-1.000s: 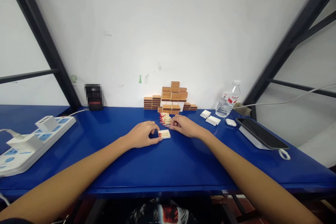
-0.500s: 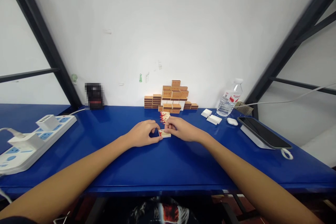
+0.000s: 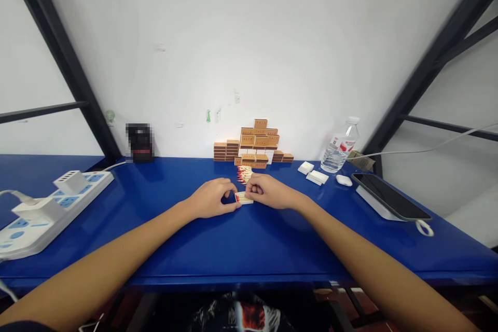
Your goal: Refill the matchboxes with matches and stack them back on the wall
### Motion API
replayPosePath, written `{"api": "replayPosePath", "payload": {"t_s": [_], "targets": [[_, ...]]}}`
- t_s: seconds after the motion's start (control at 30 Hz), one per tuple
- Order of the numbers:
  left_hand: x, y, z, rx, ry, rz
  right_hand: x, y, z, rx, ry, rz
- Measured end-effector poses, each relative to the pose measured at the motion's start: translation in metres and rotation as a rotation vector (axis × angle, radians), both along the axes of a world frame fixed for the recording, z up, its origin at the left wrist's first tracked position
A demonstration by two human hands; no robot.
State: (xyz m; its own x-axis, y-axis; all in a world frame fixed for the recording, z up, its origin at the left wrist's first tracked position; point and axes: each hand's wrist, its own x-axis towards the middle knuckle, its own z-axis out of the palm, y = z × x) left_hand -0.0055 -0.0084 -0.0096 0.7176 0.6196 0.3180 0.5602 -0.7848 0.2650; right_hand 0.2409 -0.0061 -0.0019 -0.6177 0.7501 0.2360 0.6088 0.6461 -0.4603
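A small white matchbox tray point(image 3: 244, 201) with red-tipped matches in it rests on the blue table. My left hand point(image 3: 212, 198) holds its left end between thumb and forefinger. Over the tray's right part, the fingers of my right hand point(image 3: 268, 190) are pinched together; what they hold, if anything, is too small to make out. Just beyond the tray lies a loose pile of matches point(image 3: 244, 173), partly behind my right hand. Stacked matchboxes point(image 3: 259, 140) stand farther back against the wall.
On the right are white boxes point(image 3: 317, 178), a tilted water bottle point(image 3: 337, 150), a white earphone case point(image 3: 344, 180) and a phone point(image 3: 389, 196) propped on a white block. A power strip point(image 3: 50, 218) lies on the left; a dark pixelated object point(image 3: 140, 142) stands behind it.
My right fingertips have shifted slightly up and right over the tray, uncovering more of the matches in it. My left hand has stayed in place.
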Motion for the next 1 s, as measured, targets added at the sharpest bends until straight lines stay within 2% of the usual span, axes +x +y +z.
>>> {"api": "replayPosePath", "payload": {"t_s": [0.17,0.33,0.53,0.8,1.0], "targets": [[-0.001,0.002,-0.003,0.004,-0.009,-0.008,0.004,0.007,-0.002,0.014,0.034,-0.035],[-0.001,0.001,-0.001,-0.007,-0.005,-0.005,0.014,0.018,-0.012,0.131,0.014,-0.128],[0.0,-0.001,0.002,-0.021,0.013,0.005,0.018,0.024,-0.02,0.056,-0.06,-0.138],[-0.001,0.0,0.0,-0.021,0.009,0.009,0.02,0.018,-0.008,0.033,-0.055,-0.15],[0.001,0.0,0.0,0.006,0.02,-0.005,0.003,-0.003,0.002,-0.005,-0.041,-0.024]]}}
